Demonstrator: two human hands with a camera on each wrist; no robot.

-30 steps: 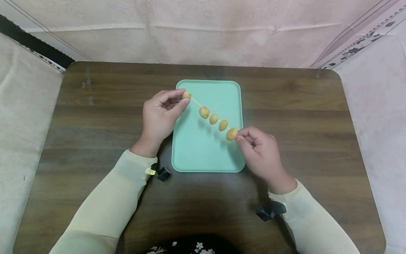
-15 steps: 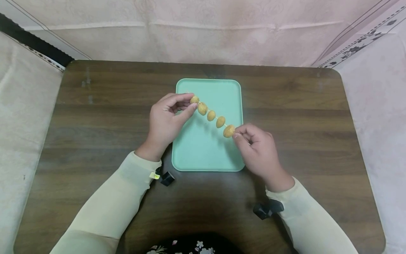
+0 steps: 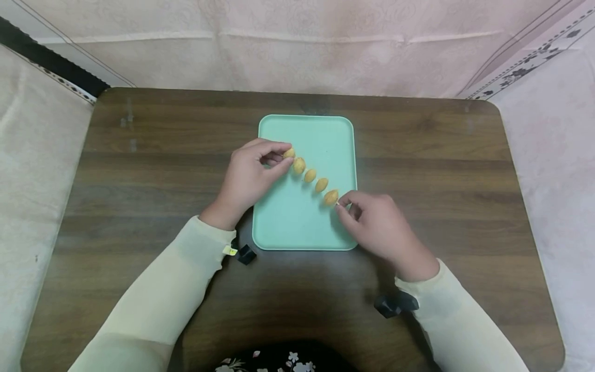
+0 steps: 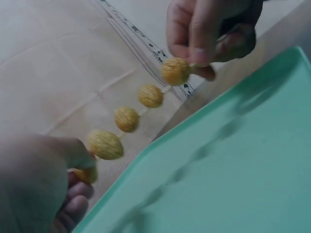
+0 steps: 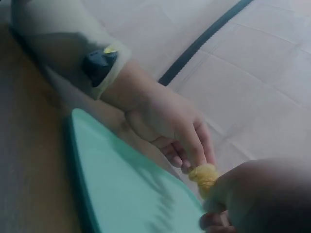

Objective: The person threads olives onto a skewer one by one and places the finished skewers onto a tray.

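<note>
A skewer (image 3: 310, 175), a thin pale stick bearing several wrinkled yellow balls, slants over the mint-green tray (image 3: 302, 230). My left hand (image 3: 251, 178) pinches the ball at the far left end between thumb and index finger. At the near right end, my right hand (image 3: 374, 222) pinches the stick just past the last ball (image 3: 331, 197). In the left wrist view the skewer's balls (image 4: 126, 119) hang clear of the tray, with their shadow below. One yellow ball (image 5: 204, 177) shows between the hands in the right wrist view; the others are hidden there.
The tray lies on a brown wooden table (image 3: 162, 181), with its long sides running front to back. Pale patterned cloth (image 3: 297, 57) stands behind the table. A black floral thing (image 3: 288, 359) shows at the near edge. Each wrist wears a small black device.
The left hand has moved right and toward me, bringing the end ball along the stick close to its neighbour. The skewer has since sunk nearer the tray, both hands still on it.
</note>
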